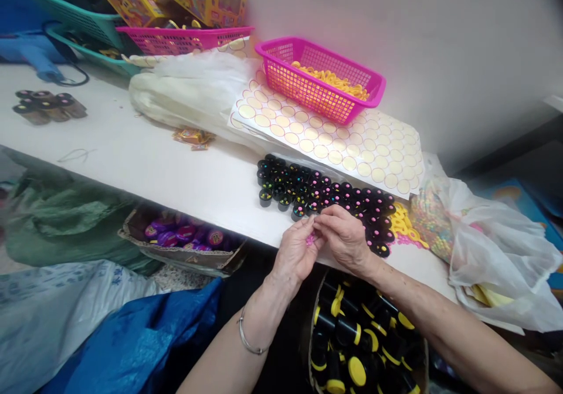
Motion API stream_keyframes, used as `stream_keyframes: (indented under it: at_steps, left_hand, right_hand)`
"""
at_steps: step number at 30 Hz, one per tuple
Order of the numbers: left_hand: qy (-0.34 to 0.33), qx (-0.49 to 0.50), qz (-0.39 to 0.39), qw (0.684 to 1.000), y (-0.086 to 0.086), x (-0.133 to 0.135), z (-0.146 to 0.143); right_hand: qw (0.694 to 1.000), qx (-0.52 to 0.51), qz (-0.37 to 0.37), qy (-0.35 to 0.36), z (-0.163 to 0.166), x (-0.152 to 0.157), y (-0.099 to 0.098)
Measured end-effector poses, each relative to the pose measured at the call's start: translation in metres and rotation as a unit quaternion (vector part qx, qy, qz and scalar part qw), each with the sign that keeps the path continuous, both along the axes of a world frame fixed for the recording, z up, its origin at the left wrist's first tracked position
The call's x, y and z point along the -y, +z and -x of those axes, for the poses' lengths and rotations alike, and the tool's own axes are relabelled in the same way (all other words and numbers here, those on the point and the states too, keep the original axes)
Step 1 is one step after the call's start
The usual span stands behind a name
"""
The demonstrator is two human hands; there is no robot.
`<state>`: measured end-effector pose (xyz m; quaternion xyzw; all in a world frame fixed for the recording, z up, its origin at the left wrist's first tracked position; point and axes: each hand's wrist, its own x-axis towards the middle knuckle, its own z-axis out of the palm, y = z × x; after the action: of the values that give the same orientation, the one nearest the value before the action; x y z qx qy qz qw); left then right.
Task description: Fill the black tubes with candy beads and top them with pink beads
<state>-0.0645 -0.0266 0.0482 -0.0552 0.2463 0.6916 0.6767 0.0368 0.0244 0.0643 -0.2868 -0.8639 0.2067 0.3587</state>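
Note:
My left hand [297, 252] and my right hand [345, 235] meet at the white table's front edge [185, 174], fingertips pinched together around small pink pieces [311, 240]. A silver bangle [246, 338] circles my left wrist. Just beyond my fingers stands a cluster of several small black containers [316, 193] with coloured dots in them. Below my hands sits a container of black tubes with yellow caps [352, 347].
A pink basket [319, 77] of yellow rings rests on round-sticker sheets [352, 142]. Yellow and pink rings [402, 224] and a white plastic bag [497, 253] lie right. Another pink basket [185, 39], yellow boxes, brown bottles [46, 107], a cardboard box of purple items [185, 235], blue bag [141, 335].

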Motion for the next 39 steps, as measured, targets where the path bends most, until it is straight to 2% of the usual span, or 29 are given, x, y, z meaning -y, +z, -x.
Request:
stream_keyframes:
  at_steps: [3, 6, 9, 13, 18, 22, 25, 32, 39]
  left_hand:
    - [0.011, 0.012, -0.002, 1.000, 0.002, 0.000, 0.000]
    - [0.024, 0.020, 0.001, 1.000, 0.004, -0.001, 0.000]
    - [0.036, 0.022, 0.021, 0.999, 0.005, -0.002, 0.002]
    - [0.043, 0.024, 0.023, 0.999, 0.007, -0.002, 0.003]
    - [0.023, 0.007, 0.020, 1.000, 0.010, 0.000, 0.005]
    - [-0.007, -0.025, 0.036, 0.999, 0.009, 0.001, 0.005]
    - [-0.008, -0.036, 0.038, 0.999, 0.009, 0.002, 0.006]
    - [-0.013, -0.039, 0.039, 0.998, 0.010, 0.002, 0.008]
    - [-0.014, -0.043, 0.033, 0.998, 0.008, 0.002, 0.007]
  right_hand:
    - [0.999, -0.020, 0.019, -0.026, 0.005, 0.002, 0.000]
    - [0.999, -0.004, -0.009, -0.040, 0.008, 0.002, -0.001]
    - [0.998, 0.018, -0.053, -0.020, 0.009, 0.002, -0.001]
    - [0.997, 0.056, -0.061, 0.007, 0.011, -0.004, 0.004]
    - [0.987, 0.145, -0.070, -0.029, 0.023, -0.043, 0.012]
    - [0.958, 0.271, -0.078, -0.044, 0.038, -0.079, 0.017]
    - [0.938, 0.337, -0.078, -0.035, 0.047, -0.092, 0.019]
    - [0.915, 0.396, -0.078, -0.023, 0.058, -0.093, 0.022]
    - [0.907, 0.412, -0.080, -0.016, 0.059, -0.089, 0.024]
